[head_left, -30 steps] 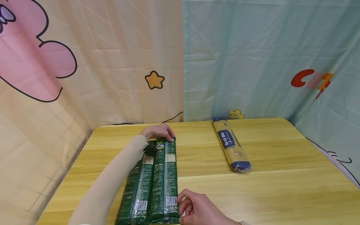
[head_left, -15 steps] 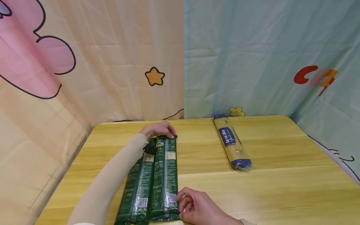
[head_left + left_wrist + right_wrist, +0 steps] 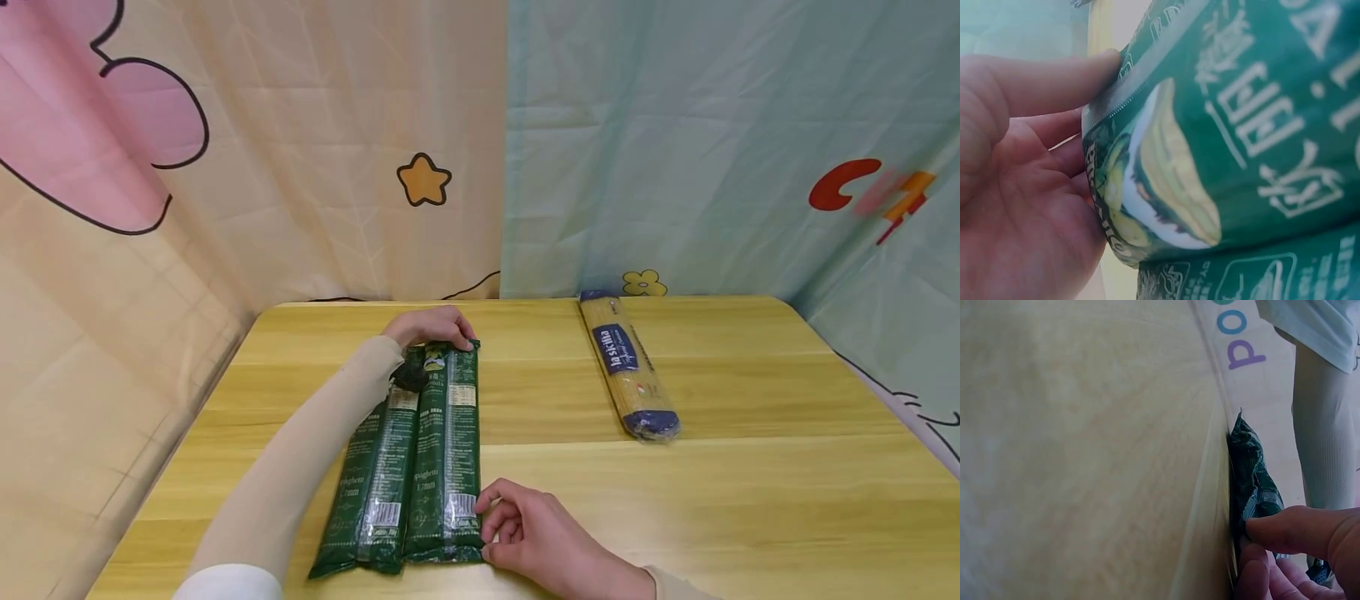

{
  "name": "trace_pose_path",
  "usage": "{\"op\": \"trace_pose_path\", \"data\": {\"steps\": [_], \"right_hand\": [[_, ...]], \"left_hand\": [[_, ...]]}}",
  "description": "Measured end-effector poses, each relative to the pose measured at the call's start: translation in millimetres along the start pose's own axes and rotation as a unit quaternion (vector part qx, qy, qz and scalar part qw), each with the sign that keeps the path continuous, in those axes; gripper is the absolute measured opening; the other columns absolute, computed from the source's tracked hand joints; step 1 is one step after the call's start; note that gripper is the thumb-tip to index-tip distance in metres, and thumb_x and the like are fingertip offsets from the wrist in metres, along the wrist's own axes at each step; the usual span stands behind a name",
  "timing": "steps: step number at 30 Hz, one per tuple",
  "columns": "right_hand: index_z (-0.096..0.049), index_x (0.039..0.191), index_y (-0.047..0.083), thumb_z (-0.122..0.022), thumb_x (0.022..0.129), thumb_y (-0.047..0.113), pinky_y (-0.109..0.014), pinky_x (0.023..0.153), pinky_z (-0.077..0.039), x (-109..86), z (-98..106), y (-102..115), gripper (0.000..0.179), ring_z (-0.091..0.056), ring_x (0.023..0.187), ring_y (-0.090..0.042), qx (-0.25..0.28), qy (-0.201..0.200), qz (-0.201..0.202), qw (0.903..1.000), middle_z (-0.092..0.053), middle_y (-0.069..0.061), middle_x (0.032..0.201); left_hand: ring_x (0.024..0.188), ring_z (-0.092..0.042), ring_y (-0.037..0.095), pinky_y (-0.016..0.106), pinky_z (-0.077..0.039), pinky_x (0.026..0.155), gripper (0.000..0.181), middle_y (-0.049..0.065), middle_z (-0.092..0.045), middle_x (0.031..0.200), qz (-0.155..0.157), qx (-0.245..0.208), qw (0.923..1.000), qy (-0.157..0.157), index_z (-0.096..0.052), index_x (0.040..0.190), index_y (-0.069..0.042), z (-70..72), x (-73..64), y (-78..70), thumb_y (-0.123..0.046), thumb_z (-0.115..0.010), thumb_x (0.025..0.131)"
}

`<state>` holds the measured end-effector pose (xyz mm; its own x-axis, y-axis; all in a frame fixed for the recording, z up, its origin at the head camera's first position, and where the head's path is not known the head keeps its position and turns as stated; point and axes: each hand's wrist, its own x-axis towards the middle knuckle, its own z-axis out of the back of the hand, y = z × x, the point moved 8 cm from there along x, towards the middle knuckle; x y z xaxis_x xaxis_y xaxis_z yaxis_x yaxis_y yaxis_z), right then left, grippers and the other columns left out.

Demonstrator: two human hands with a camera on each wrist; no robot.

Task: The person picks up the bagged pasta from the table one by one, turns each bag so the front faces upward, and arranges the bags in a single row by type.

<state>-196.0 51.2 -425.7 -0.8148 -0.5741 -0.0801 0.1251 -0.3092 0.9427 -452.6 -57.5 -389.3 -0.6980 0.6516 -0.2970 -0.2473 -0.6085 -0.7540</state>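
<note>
Two green spaghetti packs lie side by side on the table in the head view, a right one (image 3: 444, 446) and a left one (image 3: 366, 500), printed sides up. My left hand (image 3: 437, 325) grips the far end of the right pack. In the left wrist view its thumb (image 3: 1054, 84) lies on the pack's edge, with the other fingers partly hidden behind. My right hand (image 3: 543, 533) pinches the near right corner of the same pack. From the right wrist, thumb and forefinger meet at the pack's crinkled end (image 3: 1249, 465). My left forearm covers the left pack's upper part.
A yellow spaghetti pack (image 3: 626, 362) with blue ends and label lies slanted at the back right. The wooden table (image 3: 712, 508) ends at a hanging curtain (image 3: 337, 208) behind, with more curtain at both sides.
The head view has tilted downward, so the table and packs sit higher in the picture. Both hands keep their holds on the right green pack.
</note>
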Motion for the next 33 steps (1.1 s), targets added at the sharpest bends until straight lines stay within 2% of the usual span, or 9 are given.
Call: {"op": "trace_pose_path", "data": {"steps": [9, 17, 21, 26, 33], "right_hand": [[-0.061, 0.107, 0.017, -0.075, 0.084, 0.004, -0.023, 0.063, -0.049, 0.1, 0, -1, 0.029, -0.056, 0.066, -0.006, 0.005, 0.000, -0.003, 1.0000, -0.065, 0.008, 0.082], [-0.061, 0.107, 0.015, -0.072, 0.085, 0.000, -0.022, 0.065, -0.049, 0.8, 0, 0, 0.029, -0.057, 0.069, -0.006, 0.021, 0.000, 0.003, 0.9998, -0.064, 0.005, 0.085], [-0.061, 0.107, 0.012, -0.070, 0.084, -0.005, -0.021, 0.066, -0.050, 0.9, -1, 0, 0.030, -0.060, 0.071, -0.008, 0.050, -0.001, 0.000, 0.9987, -0.065, 0.001, 0.086], [-0.060, 0.110, 0.005, -0.073, 0.082, -0.004, -0.022, 0.069, -0.052, 0.1, 0, -5, 0.032, -0.061, 0.076, -0.014, 0.095, -0.018, -0.030, 0.9948, -0.064, -0.004, 0.090], [-0.056, 0.124, -0.008, -0.073, 0.084, 0.003, -0.028, 0.072, -0.055, -2.1, 2, -13, 0.045, -0.066, 0.083, -0.020, 0.166, -0.037, -0.085, 0.9818, -0.067, -0.008, 0.096]], "left_hand": [[0.073, -0.046, 0.015, 0.029, -0.043, 0.073, 0.014, 0.007, -0.064, 0.095, -0.004, 0.004, 1.0000, 0.006, -0.070, 0.099, 0.006, -0.9, 0.0, -8.7, 0.000, -0.059, 0.095], [0.075, -0.045, 0.017, 0.029, -0.041, 0.072, 0.009, 0.006, -0.058, 0.092, -0.024, 0.013, 0.9996, 0.002, -0.065, 0.090, 0.002, -1.8, 2.1, -13.1, 0.000, -0.057, 0.094], [0.075, -0.043, 0.017, 0.029, -0.039, 0.071, 0.009, 0.005, -0.053, 0.087, -0.027, -0.014, 0.9995, -0.002, -0.060, 0.085, 0.001, -1.8, 4.0, -9.3, 0.002, -0.056, 0.093], [0.075, -0.041, 0.017, 0.029, -0.037, 0.071, 0.013, 0.004, -0.049, 0.083, -0.035, -0.075, 0.9966, 0.007, -0.055, 0.082, -0.002, -4.7, 5.0, -0.9, 0.005, -0.052, 0.093], [0.077, -0.040, 0.018, 0.030, -0.036, 0.072, 0.012, 0.004, -0.047, 0.083, -0.036, -0.123, 0.9917, 0.004, -0.053, 0.084, -0.001, -4.7, 2.2, 4.8, 0.004, -0.050, 0.095]]}}
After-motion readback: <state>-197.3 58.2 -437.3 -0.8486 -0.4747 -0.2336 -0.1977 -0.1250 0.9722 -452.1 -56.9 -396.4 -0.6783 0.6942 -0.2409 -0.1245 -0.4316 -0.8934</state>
